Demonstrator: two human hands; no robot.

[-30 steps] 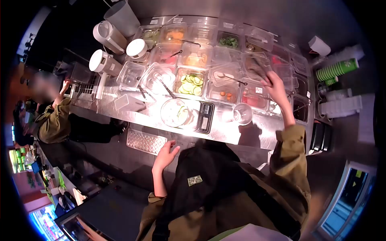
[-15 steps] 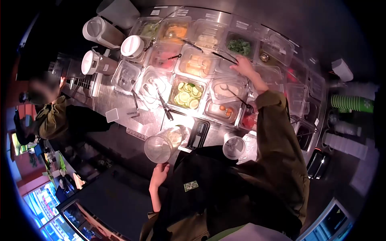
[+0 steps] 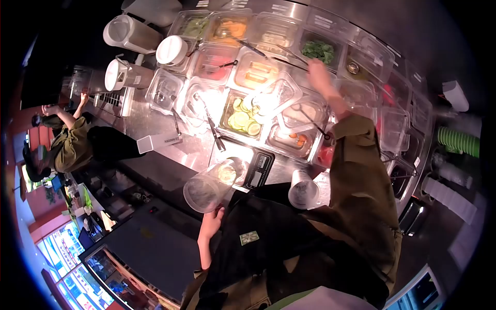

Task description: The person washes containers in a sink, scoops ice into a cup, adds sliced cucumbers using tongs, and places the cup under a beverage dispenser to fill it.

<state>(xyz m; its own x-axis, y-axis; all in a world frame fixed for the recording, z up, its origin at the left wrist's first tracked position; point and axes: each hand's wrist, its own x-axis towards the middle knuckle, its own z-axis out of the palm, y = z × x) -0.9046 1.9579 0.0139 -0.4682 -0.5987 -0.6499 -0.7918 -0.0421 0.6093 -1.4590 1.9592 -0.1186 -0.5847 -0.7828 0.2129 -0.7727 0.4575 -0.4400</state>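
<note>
– What is hard to make out?
– The right hand (image 3: 319,76) is blurred, and its fingers are partly lost. The container lids near the sliced cucumber (image 3: 240,118) are washed out by glare. The near counter edge is partly covered by the dark apron (image 3: 289,248).
– Is anything held by that hand?
– Dark tongs (image 3: 289,64) seem to be gripped, their arms spread, near the leafy greens (image 3: 318,51). What is pinched at their tips cannot be told.
– And the left hand (image 3: 211,225)?
– Its fingers are loosely bent, and the clear cup (image 3: 201,195) is touched near its rim; whether it is clasped cannot be told. The cup is seen beside the scale (image 3: 261,165).
</note>
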